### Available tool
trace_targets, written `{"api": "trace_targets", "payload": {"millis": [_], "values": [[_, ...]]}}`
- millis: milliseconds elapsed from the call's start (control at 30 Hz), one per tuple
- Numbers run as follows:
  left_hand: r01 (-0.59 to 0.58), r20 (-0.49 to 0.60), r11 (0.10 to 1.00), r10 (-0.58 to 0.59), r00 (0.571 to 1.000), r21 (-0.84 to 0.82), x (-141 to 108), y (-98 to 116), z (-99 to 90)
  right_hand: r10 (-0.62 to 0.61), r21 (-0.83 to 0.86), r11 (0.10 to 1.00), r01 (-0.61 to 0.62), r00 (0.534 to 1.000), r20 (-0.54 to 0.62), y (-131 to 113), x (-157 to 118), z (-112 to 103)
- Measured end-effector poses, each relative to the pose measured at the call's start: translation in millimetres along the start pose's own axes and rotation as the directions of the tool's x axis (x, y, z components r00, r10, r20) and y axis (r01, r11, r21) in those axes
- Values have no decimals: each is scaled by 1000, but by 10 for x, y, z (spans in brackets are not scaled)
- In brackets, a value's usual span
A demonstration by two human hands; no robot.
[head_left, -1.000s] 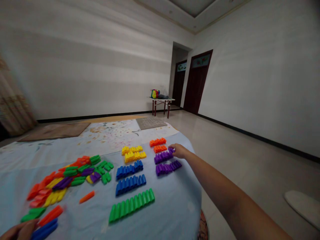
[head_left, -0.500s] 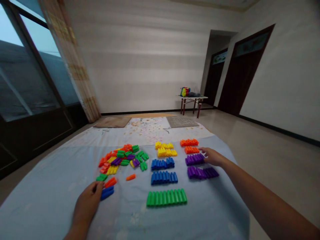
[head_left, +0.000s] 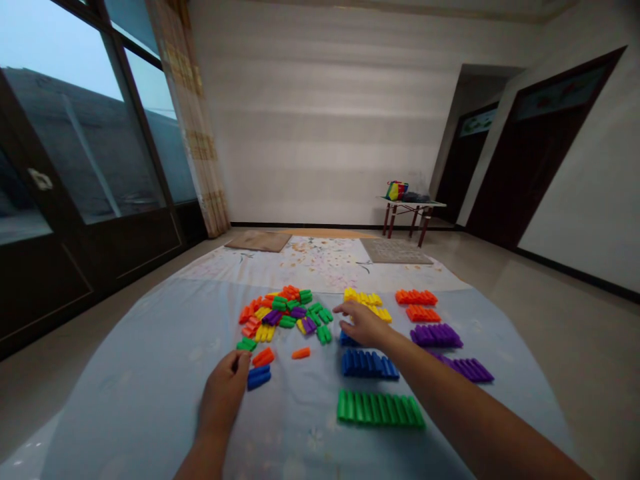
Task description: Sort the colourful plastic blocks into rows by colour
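My left hand (head_left: 225, 387) rests at the left with its fingertips pinched together, beside a green pair (head_left: 247, 344), an orange pair (head_left: 263, 357) and a blue pair (head_left: 259, 377) of small plastic tube-like pieces. What it pinches, if anything, is hidden. My right hand (head_left: 366, 325), fingers apart and nothing visible in them, reaches over the rows towards a mixed pile (head_left: 287, 322). It partly covers the yellow rows (head_left: 363, 298) and the upper blue row (head_left: 349, 339). One orange piece (head_left: 301, 353) lies alone between the pile and the lower blue row (head_left: 369, 365).
A green row (head_left: 380, 409) lies nearest me. Purple rows (head_left: 437, 335) and orange rows (head_left: 416, 297) lie at the right, one purple row partly under my forearm. Two mats (head_left: 259, 241) lie on the cloth's far end. A small table (head_left: 415, 202) with bags stands beyond.
My right hand has moved left from the purple rows to above the blue and yellow rows. The view has turned left. My left hand stays by the same pieces.
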State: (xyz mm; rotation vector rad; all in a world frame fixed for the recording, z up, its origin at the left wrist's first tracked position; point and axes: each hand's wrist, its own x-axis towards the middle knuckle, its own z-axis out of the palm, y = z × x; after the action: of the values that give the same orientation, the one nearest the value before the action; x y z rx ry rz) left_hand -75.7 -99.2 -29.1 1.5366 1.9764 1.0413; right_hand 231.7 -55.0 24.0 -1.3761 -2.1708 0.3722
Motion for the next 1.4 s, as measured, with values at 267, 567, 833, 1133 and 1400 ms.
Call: {"api": "trace_targets", "payload": {"millis": [267, 567, 833, 1133, 1400], "values": [[23, -27, 999, -24, 999, -40, 21, -32, 16, -99, -127, 984, 122, 980, 175, -558, 887, 688], [-1, -42, 1000, 1, 999, 2, 64, -96, 68, -115, -259, 944, 204, 940, 320, -927, 1101, 1204], [9, -18, 1000, -9, 1000, -2, 57, -63, 31, -307, -58, 935, 349, 883, 355, -905, 569, 903], [37, 15, 998, -38, 999, 59, 159, -91, 7, -437, 28, 874, 486, 759, 483, -921, -254, 705], [69, -44, 969, -61, 997, 238, 521, -490, 133, -243, -109, 949, 297, 904, 351, -789, -427, 531]]}}
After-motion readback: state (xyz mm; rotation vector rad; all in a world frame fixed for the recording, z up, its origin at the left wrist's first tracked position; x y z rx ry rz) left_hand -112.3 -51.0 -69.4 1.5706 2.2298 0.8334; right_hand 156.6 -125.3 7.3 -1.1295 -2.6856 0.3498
